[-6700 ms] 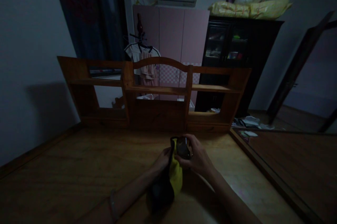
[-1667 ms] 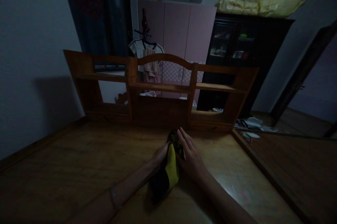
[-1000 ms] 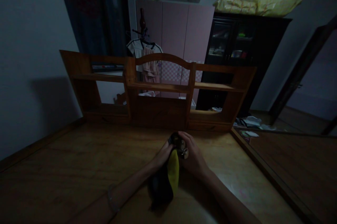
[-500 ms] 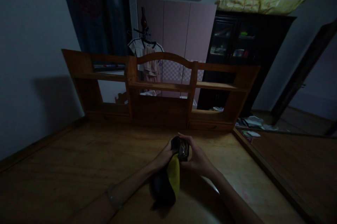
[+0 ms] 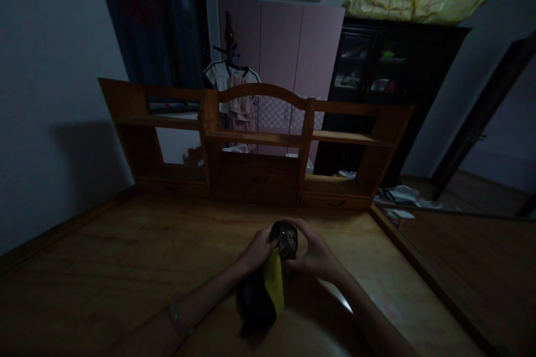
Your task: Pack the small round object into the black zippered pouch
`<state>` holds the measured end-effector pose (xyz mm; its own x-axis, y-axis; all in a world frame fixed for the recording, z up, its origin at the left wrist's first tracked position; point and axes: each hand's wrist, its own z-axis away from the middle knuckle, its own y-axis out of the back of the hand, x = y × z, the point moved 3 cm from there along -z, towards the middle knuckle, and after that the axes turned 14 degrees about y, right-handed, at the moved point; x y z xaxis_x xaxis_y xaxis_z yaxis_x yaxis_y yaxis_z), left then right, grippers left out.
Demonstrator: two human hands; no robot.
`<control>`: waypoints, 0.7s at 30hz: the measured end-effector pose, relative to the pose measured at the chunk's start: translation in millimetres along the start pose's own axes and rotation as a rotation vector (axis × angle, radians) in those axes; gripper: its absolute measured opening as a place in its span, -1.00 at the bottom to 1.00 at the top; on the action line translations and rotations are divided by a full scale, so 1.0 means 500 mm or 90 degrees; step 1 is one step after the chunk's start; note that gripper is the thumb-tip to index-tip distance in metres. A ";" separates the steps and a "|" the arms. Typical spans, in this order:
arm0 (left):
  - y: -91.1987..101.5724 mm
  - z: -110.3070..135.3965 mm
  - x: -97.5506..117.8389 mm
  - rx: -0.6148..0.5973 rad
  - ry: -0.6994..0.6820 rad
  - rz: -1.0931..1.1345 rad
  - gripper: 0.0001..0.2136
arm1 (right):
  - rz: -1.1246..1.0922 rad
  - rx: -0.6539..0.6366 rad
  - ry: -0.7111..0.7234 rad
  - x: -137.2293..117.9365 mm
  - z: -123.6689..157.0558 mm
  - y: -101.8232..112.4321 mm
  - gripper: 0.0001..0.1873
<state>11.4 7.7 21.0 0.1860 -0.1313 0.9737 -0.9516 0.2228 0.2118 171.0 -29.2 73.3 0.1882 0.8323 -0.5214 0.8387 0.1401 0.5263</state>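
Lighting is poor. Both hands meet above the middle of the wooden table (image 5: 125, 267), near its front edge. The right hand (image 5: 317, 255) cups a small dark round object (image 5: 287, 238), fingers curled around its right side. The left hand (image 5: 256, 249) has its fingers pressed together on the upper end of a yellow and black cloth (image 5: 273, 289), touching the object's left side. The cloth hangs down from the hands to the table. A wooden shelf unit (image 5: 255, 138) stands along the far edge, well apart.
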 end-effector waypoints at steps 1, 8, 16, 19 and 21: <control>0.001 -0.001 0.002 -0.002 -0.002 -0.009 -0.74 | -0.007 0.000 -0.009 0.002 0.001 0.000 -0.14; 0.000 -0.001 0.008 0.005 -0.013 0.004 -0.72 | -0.080 0.023 -0.043 0.006 -0.003 0.002 -0.07; -0.012 0.012 0.029 0.027 0.012 0.098 -0.73 | -0.107 0.029 -0.111 0.030 0.004 -0.001 -0.19; -0.007 0.007 0.021 0.034 0.010 0.109 -0.68 | -0.093 0.037 -0.106 0.034 0.005 -0.008 -0.18; -0.005 0.002 0.004 0.031 0.023 0.142 -0.67 | -0.080 0.052 -0.090 0.030 0.004 -0.014 -0.21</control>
<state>13.8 6.1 22.5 -0.0224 -0.0490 0.9985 -0.9805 0.1961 -0.0123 169.1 -18.8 60.6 0.1453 0.7264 -0.6718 0.8974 0.1892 0.3986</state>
